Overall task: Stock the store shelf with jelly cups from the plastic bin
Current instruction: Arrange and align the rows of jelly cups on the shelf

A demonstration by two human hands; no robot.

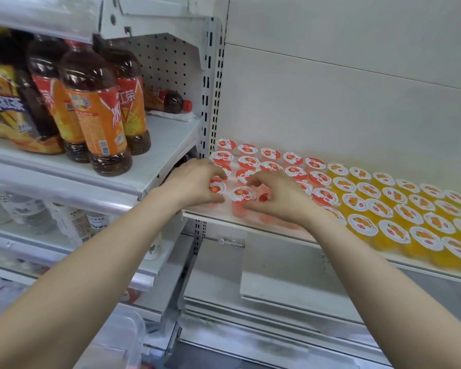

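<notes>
The red jelly cups (250,162) stand in rows at the left end of the shelf (205,212), with the orange jelly cups (383,209) just beside them on the right. Your left hand (194,182) curls fingers and thumb round the corner cup (217,186) in the front row. Your right hand (277,198) pinches the neighbouring cup (243,194) the same way; more red shows under that palm, though whether it is a second cup cannot be told. Seat each cup flat, lid up, touching its row-mates, and lift your fingers straight up so nothing tips. The front lip is close, so avoid nudging cups forward. The slotted upright (210,102) hems in your left hand. Open room lies above the rows and down towards the plastic bin (133,328).
</notes>
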